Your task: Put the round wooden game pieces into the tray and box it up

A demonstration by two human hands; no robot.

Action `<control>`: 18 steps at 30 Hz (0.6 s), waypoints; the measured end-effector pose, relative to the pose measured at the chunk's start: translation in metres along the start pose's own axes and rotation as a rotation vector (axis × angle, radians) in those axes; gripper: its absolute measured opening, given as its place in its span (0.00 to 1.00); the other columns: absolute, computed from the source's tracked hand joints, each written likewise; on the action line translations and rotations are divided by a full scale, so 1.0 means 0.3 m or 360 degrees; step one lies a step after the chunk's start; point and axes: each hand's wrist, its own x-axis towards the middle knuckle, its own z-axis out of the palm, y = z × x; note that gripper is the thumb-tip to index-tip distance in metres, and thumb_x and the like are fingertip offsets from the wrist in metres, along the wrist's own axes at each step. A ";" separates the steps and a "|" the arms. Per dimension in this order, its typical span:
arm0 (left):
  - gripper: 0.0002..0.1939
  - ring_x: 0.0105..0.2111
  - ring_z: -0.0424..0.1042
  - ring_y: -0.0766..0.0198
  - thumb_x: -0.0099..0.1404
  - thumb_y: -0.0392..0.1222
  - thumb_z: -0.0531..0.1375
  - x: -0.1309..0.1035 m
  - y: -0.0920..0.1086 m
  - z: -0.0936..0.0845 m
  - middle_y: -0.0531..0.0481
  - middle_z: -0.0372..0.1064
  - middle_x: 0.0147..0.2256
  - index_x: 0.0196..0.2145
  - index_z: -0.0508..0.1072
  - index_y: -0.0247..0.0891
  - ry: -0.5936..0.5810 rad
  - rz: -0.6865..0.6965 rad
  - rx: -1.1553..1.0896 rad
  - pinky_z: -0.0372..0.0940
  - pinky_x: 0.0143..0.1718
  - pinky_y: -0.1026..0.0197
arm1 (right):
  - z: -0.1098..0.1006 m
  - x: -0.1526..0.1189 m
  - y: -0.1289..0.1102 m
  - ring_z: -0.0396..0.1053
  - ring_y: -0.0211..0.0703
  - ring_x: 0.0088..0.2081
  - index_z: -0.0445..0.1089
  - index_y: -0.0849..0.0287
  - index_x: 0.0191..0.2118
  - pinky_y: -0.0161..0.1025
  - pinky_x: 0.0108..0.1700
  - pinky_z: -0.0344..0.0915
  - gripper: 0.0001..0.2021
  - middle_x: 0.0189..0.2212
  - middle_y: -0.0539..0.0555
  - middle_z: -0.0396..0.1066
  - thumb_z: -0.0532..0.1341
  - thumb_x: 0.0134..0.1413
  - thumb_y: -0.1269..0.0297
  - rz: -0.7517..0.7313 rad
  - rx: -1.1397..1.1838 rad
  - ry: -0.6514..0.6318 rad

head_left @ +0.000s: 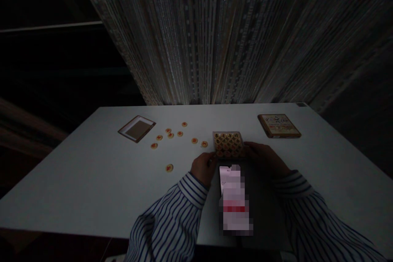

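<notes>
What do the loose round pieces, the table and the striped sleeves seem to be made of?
Pale tan, round, red-marked pieces: perhaps wood or plastic; their even, dull faces leave it open. White rectangular tabletop: possibly laminate or painted board, smooth, with no grain showing. Blue-and-white striped sleeves: cloth, likely cotton, judging by the soft folds.

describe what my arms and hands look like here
Both the left hand and right hand are bare, with no gloves. The left sleeve and right sleeve are long, white with dark blue stripes, ending in striped cuffs at the wrists. Dim light hides finer detail.
</notes>
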 end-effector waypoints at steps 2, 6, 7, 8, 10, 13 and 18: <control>0.14 0.36 0.72 0.62 0.60 0.37 0.55 0.000 0.001 -0.001 0.47 0.74 0.36 0.43 0.73 0.39 0.0002 0.0001 -0.0007 0.66 0.39 0.60 | 0.001 0.000 0.002 0.70 0.48 0.44 0.68 0.62 0.48 0.45 0.45 0.65 0.18 0.43 0.60 0.72 0.49 0.57 0.64 -0.0005 -0.0011 0.0015; 0.14 0.37 0.72 0.62 0.60 0.37 0.54 -0.002 -0.003 0.000 0.47 0.74 0.37 0.44 0.73 0.40 0.0009 0.0004 -0.0019 0.66 0.40 0.60 | 0.001 0.000 0.000 0.71 0.47 0.43 0.68 0.59 0.48 0.44 0.44 0.66 0.17 0.42 0.58 0.73 0.49 0.57 0.64 -0.0047 0.0022 0.0031; 0.14 0.37 0.72 0.62 0.60 0.37 0.54 -0.002 -0.003 0.000 0.47 0.74 0.37 0.44 0.73 0.40 0.0012 0.0004 -0.0021 0.66 0.40 0.60 | 0.001 0.000 -0.001 0.71 0.47 0.43 0.69 0.60 0.47 0.45 0.44 0.66 0.17 0.42 0.58 0.73 0.49 0.57 0.64 -0.0044 0.0014 0.0034; 0.14 0.38 0.72 0.62 0.60 0.37 0.54 -0.002 -0.003 0.000 0.47 0.74 0.38 0.43 0.73 0.40 0.0018 0.0000 -0.0019 0.66 0.40 0.60 | 0.001 0.000 -0.001 0.70 0.48 0.43 0.69 0.60 0.47 0.45 0.44 0.66 0.17 0.42 0.59 0.73 0.49 0.57 0.65 -0.0039 0.0003 0.0034; 0.14 0.38 0.72 0.62 0.60 0.36 0.54 -0.002 -0.001 -0.002 0.46 0.74 0.38 0.43 0.73 0.39 0.0024 -0.0004 -0.0006 0.66 0.41 0.60 | 0.001 0.002 -0.002 0.70 0.48 0.44 0.68 0.60 0.48 0.46 0.45 0.66 0.17 0.42 0.59 0.73 0.49 0.57 0.65 -0.0035 -0.0004 0.0030; 0.14 0.39 0.72 0.61 0.60 0.36 0.54 -0.001 0.006 -0.006 0.46 0.74 0.38 0.43 0.73 0.38 0.0015 -0.0026 0.0004 0.66 0.41 0.60 | 0.000 0.003 -0.005 0.70 0.48 0.44 0.68 0.60 0.48 0.45 0.44 0.66 0.17 0.43 0.59 0.73 0.49 0.57 0.64 -0.0057 0.0031 0.0012; 0.14 0.38 0.72 0.62 0.60 0.35 0.54 0.002 0.003 -0.004 0.46 0.74 0.38 0.43 0.73 0.39 0.0010 -0.0053 -0.0006 0.66 0.42 0.60 | 0.003 0.004 -0.004 0.71 0.47 0.43 0.68 0.62 0.48 0.43 0.44 0.66 0.17 0.42 0.59 0.73 0.49 0.56 0.65 0.0006 0.0048 0.0008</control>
